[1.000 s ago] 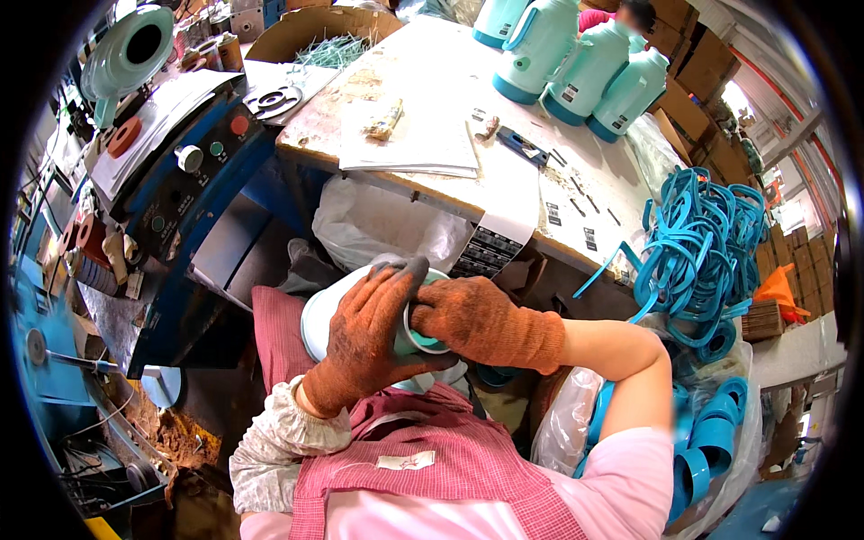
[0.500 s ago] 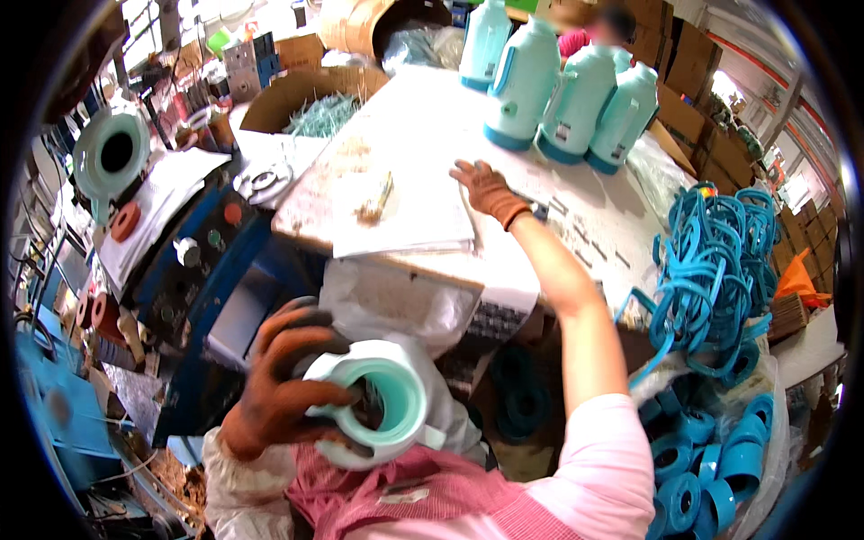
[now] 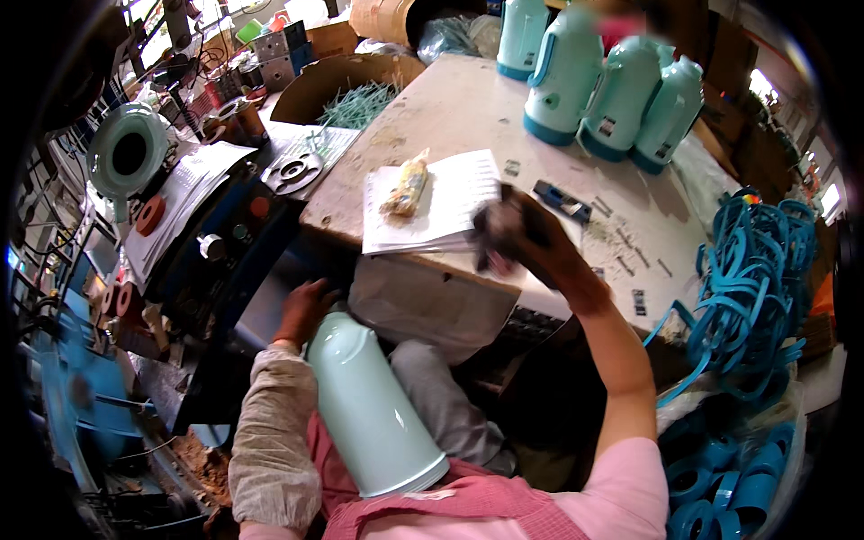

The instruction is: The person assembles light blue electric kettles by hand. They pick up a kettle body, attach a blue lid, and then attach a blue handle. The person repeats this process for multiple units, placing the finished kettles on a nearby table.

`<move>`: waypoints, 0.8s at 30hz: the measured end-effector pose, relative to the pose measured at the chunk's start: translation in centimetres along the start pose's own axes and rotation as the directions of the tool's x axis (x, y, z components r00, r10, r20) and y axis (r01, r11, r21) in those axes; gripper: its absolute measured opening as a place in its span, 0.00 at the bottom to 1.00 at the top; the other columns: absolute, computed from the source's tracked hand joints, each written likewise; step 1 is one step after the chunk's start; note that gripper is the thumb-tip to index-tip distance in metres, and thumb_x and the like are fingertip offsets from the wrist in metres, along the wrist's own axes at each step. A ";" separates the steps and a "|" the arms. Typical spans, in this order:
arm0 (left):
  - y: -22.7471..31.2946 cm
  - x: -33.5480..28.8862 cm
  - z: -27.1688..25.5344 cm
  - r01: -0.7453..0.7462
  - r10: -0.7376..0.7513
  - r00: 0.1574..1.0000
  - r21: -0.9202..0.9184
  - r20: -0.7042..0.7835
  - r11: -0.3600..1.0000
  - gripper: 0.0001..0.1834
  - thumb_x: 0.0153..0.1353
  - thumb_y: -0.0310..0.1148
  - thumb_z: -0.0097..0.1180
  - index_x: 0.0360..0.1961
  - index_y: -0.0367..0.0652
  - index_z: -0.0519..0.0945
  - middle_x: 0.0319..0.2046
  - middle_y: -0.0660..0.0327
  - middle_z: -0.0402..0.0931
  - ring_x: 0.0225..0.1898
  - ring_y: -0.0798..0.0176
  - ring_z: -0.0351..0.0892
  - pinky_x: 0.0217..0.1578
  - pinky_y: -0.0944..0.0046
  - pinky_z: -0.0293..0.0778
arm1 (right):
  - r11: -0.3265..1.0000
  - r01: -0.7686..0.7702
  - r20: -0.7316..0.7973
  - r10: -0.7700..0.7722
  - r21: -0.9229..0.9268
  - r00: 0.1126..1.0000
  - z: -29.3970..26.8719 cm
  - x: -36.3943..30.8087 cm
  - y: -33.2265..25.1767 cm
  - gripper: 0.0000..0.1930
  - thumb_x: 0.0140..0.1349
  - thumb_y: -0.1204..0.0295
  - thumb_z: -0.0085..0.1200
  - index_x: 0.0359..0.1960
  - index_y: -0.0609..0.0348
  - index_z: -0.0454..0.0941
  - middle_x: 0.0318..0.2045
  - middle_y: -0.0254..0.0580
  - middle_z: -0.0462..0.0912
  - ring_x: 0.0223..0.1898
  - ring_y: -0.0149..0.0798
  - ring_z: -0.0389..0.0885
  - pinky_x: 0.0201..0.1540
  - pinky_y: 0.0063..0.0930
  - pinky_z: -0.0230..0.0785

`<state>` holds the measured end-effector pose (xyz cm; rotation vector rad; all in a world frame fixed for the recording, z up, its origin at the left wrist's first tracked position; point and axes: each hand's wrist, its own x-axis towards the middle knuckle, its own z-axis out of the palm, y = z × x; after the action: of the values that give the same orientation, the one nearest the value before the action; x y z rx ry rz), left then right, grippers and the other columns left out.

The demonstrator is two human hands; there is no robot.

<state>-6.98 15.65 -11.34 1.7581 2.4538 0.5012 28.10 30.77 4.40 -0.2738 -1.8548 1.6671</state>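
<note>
A pale green thermos flask shell [image 3: 373,405] lies slanted across my lap, its wide rim towards me and its narrow end pointing away. My left hand [image 3: 304,313], in a brown glove, grips that narrow end, with part of the fingers hidden behind it. My right hand [image 3: 531,236], also gloved, hovers over the table's front edge beside the papers [image 3: 450,202]. Motion smears its fingers, and whether anything is in them cannot be made out. On the papers lies a small clear-wrapped bundle [image 3: 408,186].
Several finished-looking flasks [image 3: 564,81] stand at the table's far right. A blue-handled tool [image 3: 562,202] and loose screws [image 3: 630,243] lie nearer. Blue straps [image 3: 747,279] hang at right above blue rings [image 3: 720,486]. A dark machine panel [image 3: 225,234] flanks my left.
The flask shell has swung from its round opening facing up to lying lengthwise in my lap. My left hand moved to its far end; my right hand came back towards me from the table.
</note>
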 end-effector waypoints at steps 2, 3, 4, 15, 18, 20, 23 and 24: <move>4.0 0.2 -3.5 -0.454 0.448 0.860 0.032 -0.245 0.890 0.19 0.52 0.31 0.60 0.47 0.54 0.79 0.39 0.57 0.76 0.43 0.49 0.73 0.47 0.54 0.67 | 0.932 0.117 0.058 -0.145 0.343 0.988 2.7 -5.1 -3.5 0.13 0.62 0.72 0.53 0.46 0.62 0.70 0.34 0.45 0.80 0.31 0.32 0.78 0.35 0.25 0.72; 8.3 0.4 -6.4 -0.601 0.546 0.795 -0.225 -0.264 0.767 0.22 0.49 0.22 0.59 0.48 0.48 0.78 0.47 0.54 0.75 0.48 0.49 0.74 0.50 0.54 0.68 | 0.922 0.163 0.028 -0.185 0.350 0.982 1.5 -7.0 -3.4 0.15 0.62 0.68 0.53 0.48 0.62 0.69 0.32 0.45 0.79 0.28 0.33 0.78 0.32 0.27 0.72; 12.5 -1.1 -9.4 -0.632 0.539 0.771 -0.508 -0.338 0.585 0.20 0.49 0.18 0.58 0.46 0.40 0.79 0.46 0.52 0.75 0.47 0.49 0.76 0.50 0.54 0.70 | 0.924 0.207 -0.013 -0.214 0.322 0.977 -0.1 -8.5 -2.8 0.17 0.63 0.65 0.52 0.49 0.61 0.68 0.30 0.45 0.79 0.25 0.34 0.77 0.29 0.28 0.73; 31.8 -9.9 -16.7 -0.760 0.678 0.040 -0.462 -0.734 -0.456 0.26 0.58 0.46 0.50 0.59 0.58 0.66 0.50 0.56 0.68 0.45 0.53 0.72 0.46 0.51 0.68 | 1.000 0.016 -0.292 -0.021 -0.019 0.956 -3.8 -0.2 8.3 0.28 0.59 0.81 0.53 0.62 0.57 0.63 0.44 0.46 0.77 0.37 0.35 0.80 0.40 0.30 0.79; 34.1 -12.6 -12.5 -0.782 0.769 -0.170 -0.391 -0.616 -0.486 0.19 0.58 0.40 0.49 0.52 0.54 0.70 0.43 0.59 0.70 0.40 0.55 0.73 0.42 0.51 0.69 | 0.750 0.015 -0.266 -0.253 -0.661 0.930 -5.9 1.9 11.1 0.25 0.56 0.78 0.55 0.58 0.55 0.69 0.44 0.47 0.77 0.44 0.43 0.78 0.48 0.30 0.72; 35.1 -15.4 -3.2 -0.740 0.864 -0.062 -0.558 -0.499 -0.375 0.15 0.58 0.39 0.51 0.42 0.41 0.73 0.32 0.60 0.74 0.35 0.57 0.74 0.42 0.53 0.71 | 0.432 -0.152 -0.215 -0.100 -0.889 0.971 -5.7 3.0 11.6 0.23 0.57 0.70 0.55 0.57 0.45 0.72 0.44 0.49 0.75 0.45 0.52 0.76 0.49 0.36 0.71; 26.5 -2.4 -6.8 -0.972 0.977 0.173 -0.180 -0.127 0.149 0.11 0.48 0.36 0.57 0.32 0.44 0.80 0.33 0.62 0.76 0.37 0.56 0.75 0.35 0.61 0.72 | 0.116 -0.210 -0.201 0.081 -0.971 0.976 -5.7 3.8 13.5 0.19 0.60 0.60 0.52 0.54 0.38 0.73 0.46 0.49 0.73 0.46 0.52 0.76 0.50 0.41 0.70; 24.0 1.1 -3.4 -0.898 0.891 0.439 -0.028 -0.116 0.438 0.15 0.49 0.37 0.58 0.40 0.48 0.78 0.39 0.60 0.76 0.43 0.58 0.75 0.42 0.60 0.73 | 0.087 -0.206 -0.196 0.112 -0.975 0.974 -5.8 3.5 13.1 0.19 0.60 0.60 0.51 0.54 0.38 0.73 0.47 0.48 0.73 0.47 0.51 0.75 0.50 0.41 0.70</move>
<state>13.52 22.80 -0.56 2.9454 1.2103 0.7146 25.35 39.78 -6.98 -1.1184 -2.6831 0.0777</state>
